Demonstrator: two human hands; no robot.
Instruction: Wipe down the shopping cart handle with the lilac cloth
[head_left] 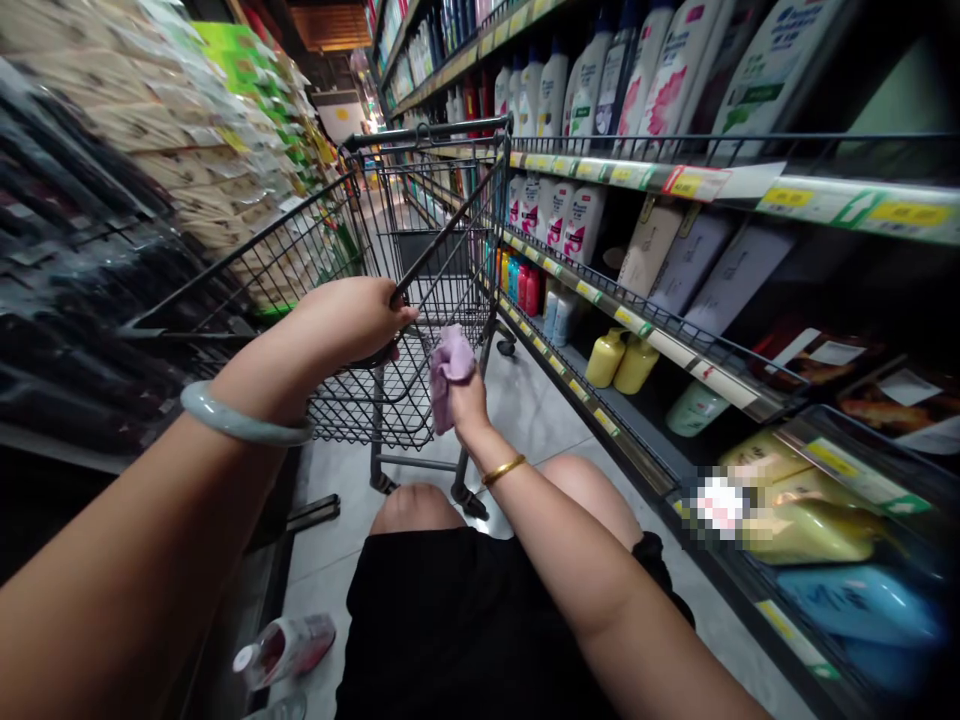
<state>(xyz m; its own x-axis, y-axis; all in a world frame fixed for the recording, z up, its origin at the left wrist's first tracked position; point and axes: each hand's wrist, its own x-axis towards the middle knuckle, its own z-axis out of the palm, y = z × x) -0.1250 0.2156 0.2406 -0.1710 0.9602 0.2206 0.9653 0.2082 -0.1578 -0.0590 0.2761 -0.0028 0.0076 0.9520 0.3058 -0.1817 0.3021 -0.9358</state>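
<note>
Crouching person: bare knees and a black garment fill the near foreground, low in a shop aisle.
Spray bottle (pixel 285 648): lies on the floor by the left forearm.
Right hand (pixel 466 405): grip closed around a bunched purple cloth (pixel 448 372), pressed to the cart's rear frame.
Left hand (pixel 352 318): grip wrapped over the rear rim of the wire shopping cart (pixel 420 240).
Shelves (pixel 675 185): bottles line them to the right and beyond.

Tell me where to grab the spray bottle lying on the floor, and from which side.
Grip the spray bottle around its clear body, coming down from above. It lies on its side on the floor by the left shelving, so the rounded body faces up; the white head at its near end looks a poorer hold.
</note>
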